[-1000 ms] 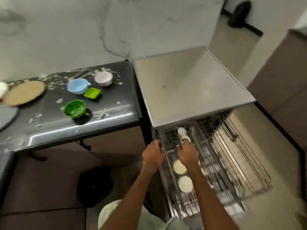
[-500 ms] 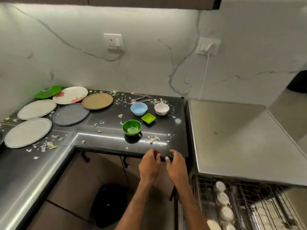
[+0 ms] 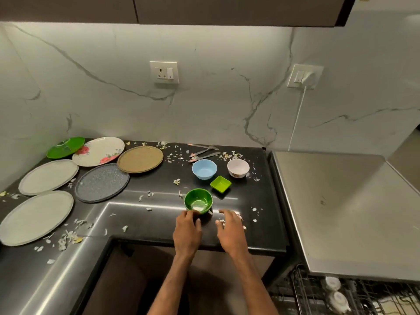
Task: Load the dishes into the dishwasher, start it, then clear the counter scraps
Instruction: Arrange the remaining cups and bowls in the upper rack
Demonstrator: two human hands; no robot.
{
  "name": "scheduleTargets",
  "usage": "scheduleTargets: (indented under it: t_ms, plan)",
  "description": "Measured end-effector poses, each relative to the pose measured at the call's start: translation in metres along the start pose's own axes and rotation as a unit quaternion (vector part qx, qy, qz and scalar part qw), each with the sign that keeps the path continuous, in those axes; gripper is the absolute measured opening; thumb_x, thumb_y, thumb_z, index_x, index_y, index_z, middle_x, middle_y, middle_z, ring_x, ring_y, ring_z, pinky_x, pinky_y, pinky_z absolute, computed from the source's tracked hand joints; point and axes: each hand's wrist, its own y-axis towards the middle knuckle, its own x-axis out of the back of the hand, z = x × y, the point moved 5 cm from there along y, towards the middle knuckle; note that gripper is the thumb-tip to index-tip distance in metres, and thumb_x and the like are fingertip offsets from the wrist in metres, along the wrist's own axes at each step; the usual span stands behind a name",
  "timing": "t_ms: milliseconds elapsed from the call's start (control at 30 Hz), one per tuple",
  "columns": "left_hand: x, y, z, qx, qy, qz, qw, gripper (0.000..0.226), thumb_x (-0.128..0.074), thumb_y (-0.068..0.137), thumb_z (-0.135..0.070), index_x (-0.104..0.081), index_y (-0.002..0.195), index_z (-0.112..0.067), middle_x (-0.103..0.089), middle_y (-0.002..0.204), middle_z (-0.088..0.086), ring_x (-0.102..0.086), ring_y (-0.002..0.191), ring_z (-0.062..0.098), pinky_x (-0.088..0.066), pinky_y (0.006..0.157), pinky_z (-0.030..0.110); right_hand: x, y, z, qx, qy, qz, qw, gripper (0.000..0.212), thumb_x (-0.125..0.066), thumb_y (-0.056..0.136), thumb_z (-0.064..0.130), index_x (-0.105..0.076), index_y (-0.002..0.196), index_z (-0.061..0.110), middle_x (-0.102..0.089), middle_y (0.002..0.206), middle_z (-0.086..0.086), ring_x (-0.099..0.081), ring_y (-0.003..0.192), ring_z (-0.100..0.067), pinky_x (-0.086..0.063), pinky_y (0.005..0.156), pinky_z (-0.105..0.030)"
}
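The left hand (image 3: pixel 187 233) has its fingertips against the near wall of the green bowl (image 3: pixel 198 201), which stands close to the front edge of the desk (image 3: pixel 159 228). I cannot tell whether the fingers have closed on it. The right hand (image 3: pixel 230 233) hovers just beside it to the right, fingers spread and relaxed, holding nothing, above a few scraps (image 3: pixel 254 209). The step in hand appears to be picking up this bowl for loading. It likely goes best with the thumb inside the rim and the fingers outside, lifted level, since something pale lies in the bottom and could spill. The free hand could take a second piece on the same trip: the square green dish (image 3: pixel 220 183) is nearest, with the blue bowl (image 3: pixel 204 168) and the white bowl (image 3: pixel 238 167) behind it toward the back edge. The cutlery (image 3: pixel 203 153) lies by the wall, and the plates (image 3: pixel 102 183) fill the left corner. The dishwasher rack (image 3: pixel 318 292), pulled out at the lower right, already holds white cups (image 3: pixel 338 300). The bowl probably belongs face down between its wires.
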Motion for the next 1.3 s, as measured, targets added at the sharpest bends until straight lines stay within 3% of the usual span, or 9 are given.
scheduleTargets:
  t_ms: [300,433,600,733,800,900,1033,1133,1300]
  plan:
    - [-0.027,0.040,0.032,0.044,0.056,0.039,0.997,0.051,-0.065,0.091,-0.022,-0.049,0.139,-0.028,-0.037,0.144,0.005,-0.041,0.130,0.022,-0.053,0.094,0.040,-0.033,0.074,-0.016,0.044,-0.105,0.124,0.986,0.053,-0.061,0.091,0.013,-0.051,0.142,0.027,-0.055,0.140,0.000,-0.047,0.130,-0.023,-0.035,0.112,-0.034]
    - [-0.030,0.054,0.045,0.057,0.061,0.028,0.996,0.038,-0.066,0.090,-0.022,-0.061,0.128,-0.029,-0.034,0.149,0.006,-0.036,0.135,0.023,-0.052,0.097,0.041,-0.039,0.105,-0.015,0.083,-0.093,0.173,0.977,0.048,-0.062,0.086,0.005,-0.064,0.129,0.025,-0.063,0.131,0.002,-0.057,0.121,-0.019,-0.044,0.105,-0.031]
    - [-0.034,0.064,0.040,0.024,-0.036,0.036,0.998,0.020,-0.074,0.084,-0.020,-0.068,0.103,-0.024,-0.045,0.137,-0.007,-0.047,0.128,0.016,-0.047,0.091,0.030,-0.043,0.117,-0.022,0.090,-0.064,0.187,0.976,0.021,-0.069,0.084,0.022,-0.067,0.103,0.028,-0.071,0.104,0.004,-0.066,0.100,-0.017,-0.053,0.085,-0.034]
    - [-0.032,0.075,0.030,-0.012,-0.149,0.015,0.989,0.022,-0.071,0.086,-0.007,-0.066,0.103,-0.019,-0.037,0.148,-0.011,-0.038,0.133,0.004,-0.036,0.105,0.024,-0.031,0.125,-0.015,0.097,0.021,0.161,0.982,0.024,-0.064,0.092,0.019,-0.064,0.115,0.027,-0.069,0.112,0.003,-0.063,0.104,-0.015,-0.050,0.091,-0.031]
    - [-0.029,0.080,0.017,-0.015,-0.195,0.018,0.981,0.024,-0.068,0.089,-0.006,-0.063,0.111,-0.015,-0.046,0.140,-0.012,-0.044,0.128,0.004,-0.039,0.106,0.022,-0.021,0.125,-0.009,0.093,0.073,0.145,0.982,0.033,-0.060,0.096,0.020,-0.058,0.128,0.032,-0.065,0.122,0.004,-0.059,0.112,-0.013,-0.049,0.098,-0.033]
    - [-0.027,0.085,-0.007,0.014,-0.261,0.035,0.965,0.011,-0.062,0.095,-0.009,-0.059,0.105,-0.013,-0.065,0.103,-0.002,-0.063,0.097,0.019,-0.052,0.079,0.017,-0.006,0.120,-0.003,0.079,0.119,0.108,0.984,0.049,-0.059,0.098,0.025,-0.045,0.144,0.038,-0.057,0.134,0.007,-0.054,0.120,-0.010,-0.042,0.100,-0.020]
    - [-0.030,0.086,-0.035,0.059,-0.407,0.064,0.909,0.009,-0.057,0.096,-0.005,-0.058,0.106,-0.004,-0.066,0.096,0.013,-0.064,0.087,0.023,-0.054,0.069,0.022,0.008,0.099,-0.002,0.066,0.156,0.065,0.983,0.074,-0.072,0.090,0.027,-0.033,0.152,0.035,-0.043,0.152,0.007,-0.042,0.133,-0.005,-0.036,0.111,-0.025]
    - [-0.034,0.073,-0.058,0.104,-0.523,0.120,0.837,0.017,-0.055,0.098,-0.007,-0.058,0.113,-0.001,-0.068,0.099,0.014,-0.065,0.085,0.019,-0.057,0.068,0.023,0.016,0.070,-0.011,0.063,0.159,0.019,0.985,0.099,-0.083,0.078,0.031,-0.021,0.156,0.034,-0.029,0.159,0.006,-0.031,0.141,-0.005,-0.030,0.116,-0.024]
    - [-0.069,0.026,-0.088,0.205,-0.586,0.286,0.730,0.032,-0.056,0.096,-0.017,-0.060,0.120,0.004,-0.067,0.113,0.026,-0.064,0.098,0.035,-0.058,0.070,0.038,0.049,0.004,-0.044,0.026,0.148,-0.107,0.983,0.108,-0.085,0.071,0.039,-0.020,0.157,0.029,-0.019,0.161,0.003,-0.019,0.148,-0.006,-0.020,0.119,-0.019]
